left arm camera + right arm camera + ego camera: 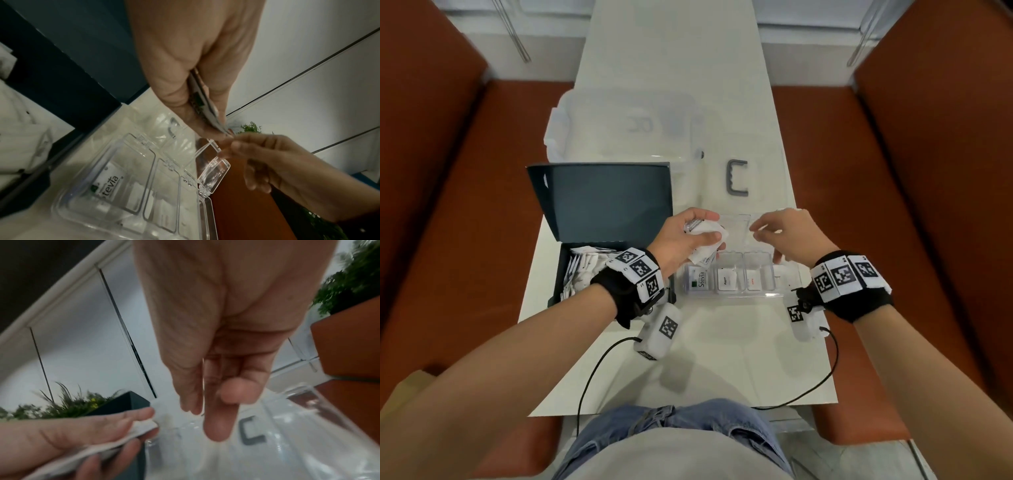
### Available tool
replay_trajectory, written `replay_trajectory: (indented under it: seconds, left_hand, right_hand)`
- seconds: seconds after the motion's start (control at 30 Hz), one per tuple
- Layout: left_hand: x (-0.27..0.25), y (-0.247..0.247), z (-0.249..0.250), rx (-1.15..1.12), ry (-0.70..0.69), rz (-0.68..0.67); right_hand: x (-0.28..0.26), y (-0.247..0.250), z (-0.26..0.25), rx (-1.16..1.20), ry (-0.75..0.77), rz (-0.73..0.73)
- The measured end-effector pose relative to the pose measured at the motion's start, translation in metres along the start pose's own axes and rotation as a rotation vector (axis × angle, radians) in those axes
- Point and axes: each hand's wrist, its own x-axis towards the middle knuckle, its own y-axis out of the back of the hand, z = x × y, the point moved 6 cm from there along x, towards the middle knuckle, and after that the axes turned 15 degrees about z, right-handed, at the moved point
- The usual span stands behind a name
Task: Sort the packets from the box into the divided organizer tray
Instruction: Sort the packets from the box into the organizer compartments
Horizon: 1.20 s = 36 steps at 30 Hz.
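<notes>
My left hand (pixel 705 236) grips a bunch of white packets (pixel 707 229) above the far left corner of the clear divided organizer tray (pixel 736 296). The left wrist view shows those packets (pixel 203 104) edge-on between thumb and fingers. My right hand (pixel 760 228) hovers just to their right over the tray, its fingers loosely extended and empty (pixel 226 410). A Stevia packet (pixel 697 279) lies in the tray's left compartment, with other small packets in the neighbouring ones. The dark box (pixel 558 284) at left holds several more white packets (pixel 582 270).
The box's lid (pixel 602 198) stands open behind it. One small hinged compartment lid (pixel 216 172) of the tray is raised. A clear storage bin (pixel 626 126) and a clear lid with a grey handle (pixel 738 178) lie farther back. Orange benches flank the narrow white table (pixel 722 359).
</notes>
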Motion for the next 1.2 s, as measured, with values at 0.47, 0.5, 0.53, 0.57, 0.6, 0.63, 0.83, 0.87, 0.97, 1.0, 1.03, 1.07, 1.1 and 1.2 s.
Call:
replay_trajectory:
  seconds: [0.47, 0.5, 0.53, 0.57, 0.6, 0.63, 0.83, 0.87, 0.97, 1.0, 1.03, 1.07, 1.1, 1.2]
  left_hand:
    - [0.007, -0.008, -0.001, 0.051, 0.051, -0.062]
    - [0.007, -0.010, 0.000, 0.054, 0.026, -0.057]
    - [0.007, -0.013, 0.000, 0.054, 0.004, -0.049]
    - [0.008, -0.016, -0.001, 0.045, -0.013, -0.038]
    - [0.010, -0.019, -0.003, 0.036, -0.025, -0.029]
    - [0.012, -0.022, -0.004, 0.034, -0.036, -0.021]
    - [0.014, -0.042, -0.006, 0.189, -0.189, -0.051]
    - [0.014, -0.046, -0.005, 0.224, -0.212, -0.050]
    - [0.015, -0.053, -0.005, 0.249, -0.241, -0.031]
    - [0.015, -0.053, -0.006, 0.229, -0.231, -0.028]
    - [0.015, -0.054, -0.007, 0.195, -0.212, -0.027]
    - [0.015, -0.054, -0.007, 0.162, -0.190, -0.029]
    - [0.015, -0.054, -0.008, 0.135, -0.172, -0.030]
    - [0.016, -0.052, -0.008, 0.100, -0.142, -0.035]
  right_hand:
    - [0.013, -0.024, -0.022, 0.471, -0.104, -0.056]
    - [0.013, -0.022, -0.019, 0.486, -0.114, -0.067]
    - [0.013, -0.020, -0.016, 0.495, -0.118, -0.071]
    - [0.013, -0.018, -0.013, 0.494, -0.120, -0.068]
    - [0.013, -0.015, -0.009, 0.486, -0.120, -0.059]
    - [0.013, -0.011, -0.005, 0.474, -0.118, -0.048]
    - [0.012, 0.008, 0.008, 0.323, 0.000, -0.062]
    - [0.011, 0.009, 0.009, 0.310, 0.022, -0.093]
    - [0.012, 0.012, 0.020, 0.292, 0.004, -0.130]
    - [0.013, 0.014, 0.026, 0.285, -0.024, -0.120]
    - [0.015, 0.016, 0.033, 0.264, -0.053, -0.097]
    - [0.017, 0.019, 0.040, 0.235, -0.085, -0.064]
    - [0.018, 0.021, 0.048, 0.195, -0.115, -0.029]
    - [0.016, 0.021, 0.071, 0.042, -0.170, 0.004]
